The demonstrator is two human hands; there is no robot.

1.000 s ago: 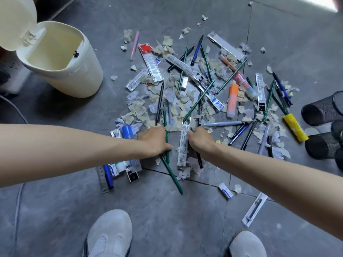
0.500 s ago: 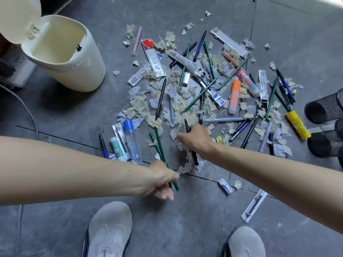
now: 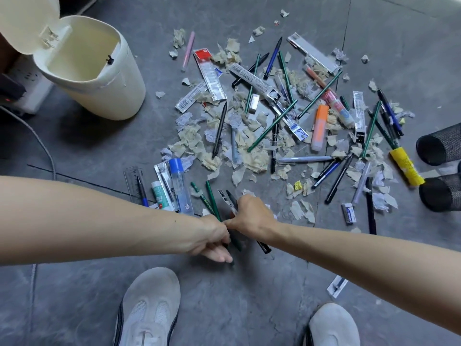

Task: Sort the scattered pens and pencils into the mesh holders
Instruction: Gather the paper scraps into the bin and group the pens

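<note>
Several pens and green pencils lie scattered among torn paper scraps (image 3: 254, 158) on the grey floor. My left hand (image 3: 212, 240) grips two green pencils (image 3: 210, 199) near their lower ends. Right beside it, my right hand (image 3: 252, 218) grips a black pen (image 3: 263, 247) and a packaged pen (image 3: 224, 196), its thumb touching my left hand. Two black mesh holders (image 3: 440, 146) (image 3: 442, 193) lie on their sides at the right edge. A black pen (image 3: 219, 129) and a long green pencil (image 3: 272, 126) lie in the middle of the pile.
An open cream bin (image 3: 99, 78) stands at the back left. A clear ruler (image 3: 133, 181), a blue-capped tube (image 3: 180, 186) and a packet lie left of my hands. An orange highlighter (image 3: 319, 127), a yellow marker (image 3: 406, 167) and an eraser (image 3: 348, 213) lie to the right. My shoes (image 3: 149, 308) are below.
My right hand has drawn back toward me with the black pen and met my left hand. The left hand has kept the green pencils and shifted slightly right.
</note>
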